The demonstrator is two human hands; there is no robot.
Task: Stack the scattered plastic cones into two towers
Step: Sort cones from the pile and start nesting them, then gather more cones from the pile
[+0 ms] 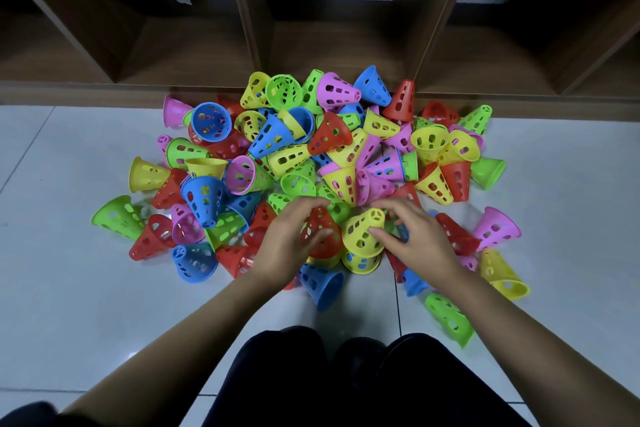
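Observation:
A big heap of perforated plastic cones [304,149] in red, yellow, blue, green and pink lies scattered on the floor. At its near edge my left hand [291,239] grips a red cone [320,232] standing tip up. Just to its right my right hand [415,236] pinches a yellow cone [362,230] that sits on another yellow cone [362,262]. The two held cones stand side by side, nearly touching. My palms hide the cones beneath them.
White floor tiles [69,288] surround the heap. A dark wooden shelf unit [263,28] with open compartments stands right behind it. Loose blue [323,284], green [448,317] and yellow [504,274] cones lie near me. My dark-clothed knees [346,385] fill the bottom.

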